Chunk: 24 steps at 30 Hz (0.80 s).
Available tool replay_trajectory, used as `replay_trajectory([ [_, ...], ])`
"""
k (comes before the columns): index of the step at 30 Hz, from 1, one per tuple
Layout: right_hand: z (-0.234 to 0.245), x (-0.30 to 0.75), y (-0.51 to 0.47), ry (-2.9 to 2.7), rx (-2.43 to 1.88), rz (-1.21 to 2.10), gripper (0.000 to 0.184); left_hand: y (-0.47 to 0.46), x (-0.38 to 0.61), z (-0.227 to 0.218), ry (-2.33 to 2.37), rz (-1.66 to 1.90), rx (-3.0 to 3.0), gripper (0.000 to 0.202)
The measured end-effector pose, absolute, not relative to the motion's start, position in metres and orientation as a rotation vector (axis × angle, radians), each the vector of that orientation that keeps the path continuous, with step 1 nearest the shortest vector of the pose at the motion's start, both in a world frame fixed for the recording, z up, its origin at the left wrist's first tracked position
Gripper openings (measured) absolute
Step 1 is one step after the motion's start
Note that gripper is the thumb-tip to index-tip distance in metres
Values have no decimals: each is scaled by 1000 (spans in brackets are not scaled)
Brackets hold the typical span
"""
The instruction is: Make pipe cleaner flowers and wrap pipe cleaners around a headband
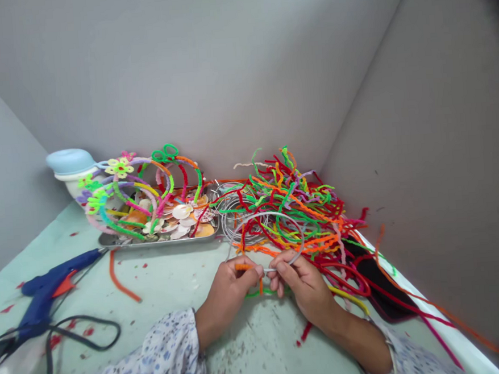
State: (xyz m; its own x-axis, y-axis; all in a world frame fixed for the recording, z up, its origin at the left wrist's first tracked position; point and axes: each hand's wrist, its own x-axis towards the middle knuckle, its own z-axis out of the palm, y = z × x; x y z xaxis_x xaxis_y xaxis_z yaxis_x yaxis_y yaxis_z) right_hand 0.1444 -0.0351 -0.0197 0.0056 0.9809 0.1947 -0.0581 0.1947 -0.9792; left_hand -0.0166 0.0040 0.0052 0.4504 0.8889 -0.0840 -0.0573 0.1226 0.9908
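Between my two hands is a thin pale grey hoop, like a bare headband, its curve arching up and away over the pile behind. My left hand is closed, pinching an orange pipe cleaner around one end of the hoop. A short orange end hangs below those fingertips. My right hand is closed too, gripping the bare hoop between thumb and fingers just right of the left thumb. A green pipe cleaner lies on the table beneath the hands.
Behind, a tangled pile of coloured pipe cleaners lies beside coiled grey hoops. A metal tray holds shells, with wrapped headbands over it. Leftward are a blue glue gun, its cable and a white bottle. A dark phone-like slab lies right.
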Motion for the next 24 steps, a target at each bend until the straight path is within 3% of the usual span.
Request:
replay_trajectory([
  [24, -21, 146, -42, -1525, -1052, 824, 16, 5, -19, 6, 868, 797, 1254, 24],
])
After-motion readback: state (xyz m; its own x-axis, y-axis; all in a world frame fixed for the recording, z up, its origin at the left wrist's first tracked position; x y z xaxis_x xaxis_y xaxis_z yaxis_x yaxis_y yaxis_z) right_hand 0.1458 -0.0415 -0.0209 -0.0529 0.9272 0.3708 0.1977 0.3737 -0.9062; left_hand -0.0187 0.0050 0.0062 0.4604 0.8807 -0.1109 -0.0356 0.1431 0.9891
